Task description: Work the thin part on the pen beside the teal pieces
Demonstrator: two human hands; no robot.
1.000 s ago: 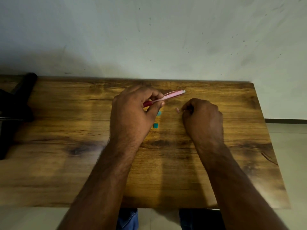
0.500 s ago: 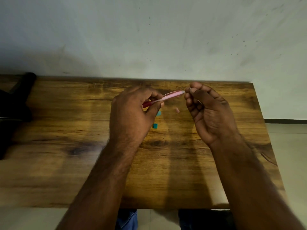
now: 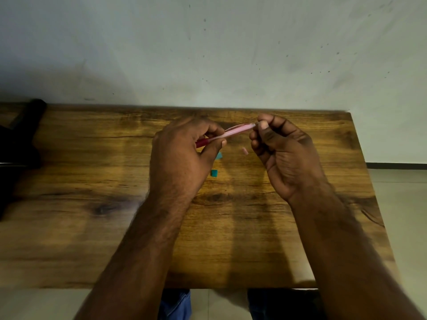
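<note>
Crosswise, pen (image 3: 227, 134) between both grips.

A slim pink pen (image 3: 233, 132) with a dark red grip end lies nearly level, tilted up to the right, just above the middle of the frame. The left hand (image 3: 182, 158) grips its red end; the right hand (image 3: 284, 155) pinches its pale tip with curled fingers, above the wood.
</note>
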